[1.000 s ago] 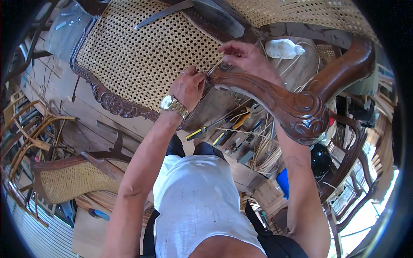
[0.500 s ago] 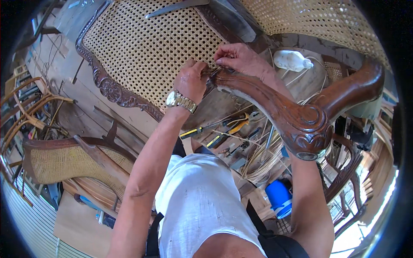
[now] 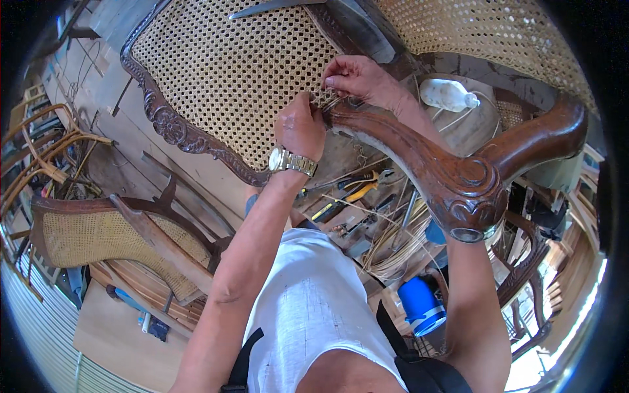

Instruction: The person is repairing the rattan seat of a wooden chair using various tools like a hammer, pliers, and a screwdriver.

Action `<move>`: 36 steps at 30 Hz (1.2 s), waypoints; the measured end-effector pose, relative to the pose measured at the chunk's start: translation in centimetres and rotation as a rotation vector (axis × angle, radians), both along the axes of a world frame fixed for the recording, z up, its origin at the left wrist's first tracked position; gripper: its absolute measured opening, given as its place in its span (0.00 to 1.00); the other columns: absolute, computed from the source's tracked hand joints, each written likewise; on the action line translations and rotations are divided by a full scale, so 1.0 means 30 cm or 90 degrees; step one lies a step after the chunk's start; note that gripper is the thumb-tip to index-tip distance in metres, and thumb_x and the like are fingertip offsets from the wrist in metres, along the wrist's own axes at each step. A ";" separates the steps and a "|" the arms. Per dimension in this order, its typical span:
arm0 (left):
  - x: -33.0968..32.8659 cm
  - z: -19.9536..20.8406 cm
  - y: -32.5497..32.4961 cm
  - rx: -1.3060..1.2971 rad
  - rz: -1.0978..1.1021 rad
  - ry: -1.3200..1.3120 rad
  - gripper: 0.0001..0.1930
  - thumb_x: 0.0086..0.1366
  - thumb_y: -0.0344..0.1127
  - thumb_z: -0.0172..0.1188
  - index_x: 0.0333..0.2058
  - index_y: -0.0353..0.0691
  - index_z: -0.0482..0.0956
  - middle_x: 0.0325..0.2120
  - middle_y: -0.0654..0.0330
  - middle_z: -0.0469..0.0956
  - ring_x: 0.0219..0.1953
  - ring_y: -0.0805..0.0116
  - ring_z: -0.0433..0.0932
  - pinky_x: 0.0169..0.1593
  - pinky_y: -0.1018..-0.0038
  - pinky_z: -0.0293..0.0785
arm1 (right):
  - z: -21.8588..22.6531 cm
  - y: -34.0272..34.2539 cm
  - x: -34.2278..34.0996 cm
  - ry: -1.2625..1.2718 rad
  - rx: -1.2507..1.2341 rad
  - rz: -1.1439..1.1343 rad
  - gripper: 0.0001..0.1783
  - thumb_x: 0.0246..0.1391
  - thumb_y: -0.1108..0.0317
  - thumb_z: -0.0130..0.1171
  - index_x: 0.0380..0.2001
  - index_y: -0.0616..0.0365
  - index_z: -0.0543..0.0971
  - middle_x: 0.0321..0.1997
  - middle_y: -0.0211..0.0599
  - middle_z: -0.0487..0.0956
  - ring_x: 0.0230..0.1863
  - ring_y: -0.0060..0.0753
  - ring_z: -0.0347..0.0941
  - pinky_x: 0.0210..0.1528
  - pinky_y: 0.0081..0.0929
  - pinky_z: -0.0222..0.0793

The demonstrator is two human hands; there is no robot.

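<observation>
The big caned chair back [image 3: 236, 78] now fills more of the view than half a second ago, its carved dark frame [image 3: 171, 126] sliding lower and nearer, and both hands have crept up along the weave's edge. The carved wooden arm [image 3: 452, 177] sweeps across just beneath them, closer now too. Left hand [image 3: 300, 126], with the gold watch [image 3: 292, 160] at the wrist, is clenched tight at the panel's rim, pinching thin cane strands [image 3: 331, 103]. Right hand [image 3: 359, 80] sits touching it from above, fingertips pinched on the same strands where weave meets wood. Down below, a loose bundle of cane [image 3: 393, 245] lies by the hand tools [image 3: 347, 196]. The blue tub [image 3: 421, 306] stands near the floor, contents hidden; the white plastic bottle [image 3: 445, 95] lies on its side, and I cannot tell what's inside.
</observation>
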State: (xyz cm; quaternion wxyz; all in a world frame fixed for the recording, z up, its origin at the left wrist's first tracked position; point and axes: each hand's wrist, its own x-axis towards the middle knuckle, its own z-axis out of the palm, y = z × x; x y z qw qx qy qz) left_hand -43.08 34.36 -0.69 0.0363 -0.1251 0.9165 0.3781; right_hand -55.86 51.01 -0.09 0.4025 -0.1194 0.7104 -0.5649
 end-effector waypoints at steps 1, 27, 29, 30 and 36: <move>0.002 -0.001 0.000 -0.009 -0.005 -0.015 0.15 0.63 0.33 0.67 0.49 0.40 0.82 0.32 0.49 0.86 0.33 0.47 0.85 0.39 0.55 0.81 | 0.003 0.004 0.000 0.025 -0.002 -0.006 0.10 0.65 0.65 0.68 0.44 0.59 0.84 0.36 0.23 0.82 0.38 0.13 0.75 0.44 0.17 0.74; 0.077 -0.071 0.016 0.309 0.171 0.061 0.09 0.70 0.32 0.69 0.45 0.35 0.85 0.36 0.57 0.88 0.38 0.71 0.87 0.42 0.75 0.81 | -0.047 -0.049 0.041 -0.154 0.158 -0.025 0.10 0.58 0.70 0.72 0.41 0.64 0.86 0.36 0.33 0.86 0.35 0.21 0.81 0.40 0.21 0.77; 0.073 -0.066 0.021 0.313 0.193 0.075 0.09 0.69 0.32 0.68 0.45 0.36 0.85 0.35 0.55 0.87 0.36 0.67 0.88 0.40 0.73 0.82 | -0.035 -0.052 0.039 -0.164 0.159 -0.019 0.10 0.58 0.69 0.72 0.40 0.64 0.86 0.35 0.32 0.86 0.35 0.20 0.80 0.40 0.20 0.76; 0.071 -0.065 0.025 0.323 0.205 0.087 0.08 0.69 0.33 0.68 0.44 0.37 0.85 0.34 0.54 0.87 0.36 0.65 0.89 0.39 0.72 0.82 | -0.028 -0.053 0.036 -0.132 0.165 0.007 0.10 0.58 0.69 0.73 0.40 0.63 0.86 0.35 0.31 0.86 0.34 0.19 0.80 0.40 0.20 0.76; 0.056 -0.070 0.030 0.386 0.239 0.053 0.07 0.71 0.33 0.66 0.42 0.36 0.84 0.33 0.53 0.87 0.33 0.66 0.87 0.39 0.71 0.81 | 0.004 -0.059 0.031 -0.066 0.201 0.077 0.11 0.57 0.67 0.72 0.40 0.61 0.88 0.34 0.28 0.86 0.35 0.17 0.78 0.41 0.22 0.75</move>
